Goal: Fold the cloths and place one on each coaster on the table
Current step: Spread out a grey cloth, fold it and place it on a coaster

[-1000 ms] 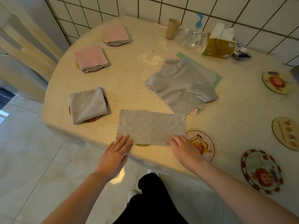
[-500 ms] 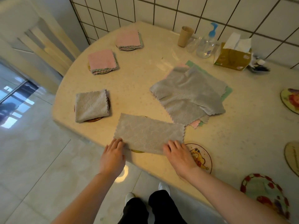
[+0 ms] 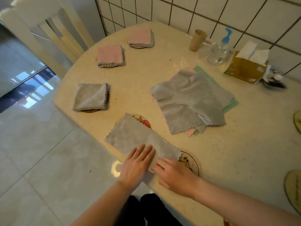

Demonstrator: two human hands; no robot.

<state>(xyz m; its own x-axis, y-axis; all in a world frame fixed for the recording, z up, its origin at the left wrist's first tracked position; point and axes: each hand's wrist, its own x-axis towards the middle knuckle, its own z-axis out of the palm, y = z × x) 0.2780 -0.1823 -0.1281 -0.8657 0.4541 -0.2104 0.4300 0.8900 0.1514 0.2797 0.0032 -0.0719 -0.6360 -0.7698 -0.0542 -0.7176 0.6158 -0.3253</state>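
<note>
1. Folding step in hand: the grey cloth (image 3: 140, 136), a long folded strip, lies at the lower centre on the tabletop (image 3: 228, 152), over one coaster (image 3: 143, 121).
2. Left hand (image 3: 136, 167) lies flat, fingers spread on the strip's near end; right hand (image 3: 175, 174) touches it just beside, fingers loose, gripping nothing.
3. Next, probably: fold the strip in half, then centre it on the coaster.

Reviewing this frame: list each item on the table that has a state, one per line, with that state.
Grey cloth under the hands: folded in half, flat, partly over two coasters.
Left hand: flat on that cloth.
Right hand: fingers at its near end; grip unclear.
Grey folded cloth: on a coaster.
Two pink folded cloths: each on a coaster.
Loose cloth pile: unfolded.
Cartoon coaster: mostly uncovered.
Tissue box: open.
</note>
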